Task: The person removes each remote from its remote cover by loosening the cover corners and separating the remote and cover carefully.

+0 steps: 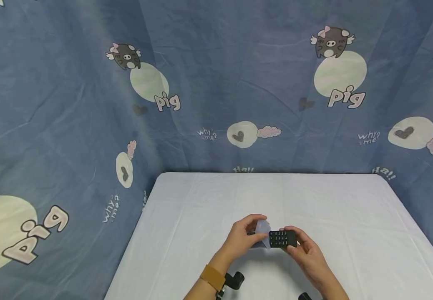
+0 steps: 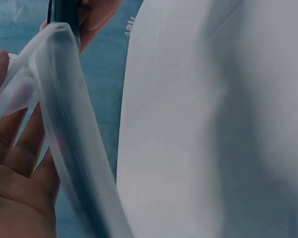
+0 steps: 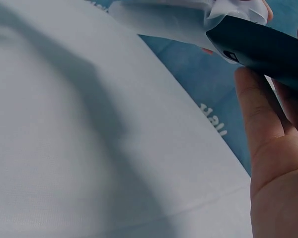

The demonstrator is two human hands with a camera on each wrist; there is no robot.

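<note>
A black remote control (image 1: 283, 239) with rows of small buttons lies level between both hands, above the white table. Around its left part is a translucent, soft cover (image 1: 263, 229), its edge folded back near the remote's middle. My left hand (image 1: 240, 236) pinches this folded edge between thumb and fingers. The dark remote shows through the long sleeve of the cover (image 2: 72, 124) in the left wrist view. At the bare end, my right hand (image 1: 308, 252) grips the remote between thumb and fingers. The right wrist view shows the remote's smooth dark side (image 3: 263, 47) coming out of the cover.
A white cloth covers the table (image 1: 186, 208). Blue curtain (image 1: 201, 83) with pig prints hangs behind it and along the left side. A black wrist camera (image 1: 234, 281) on a tan band (image 1: 212, 278) sits at my left wrist.
</note>
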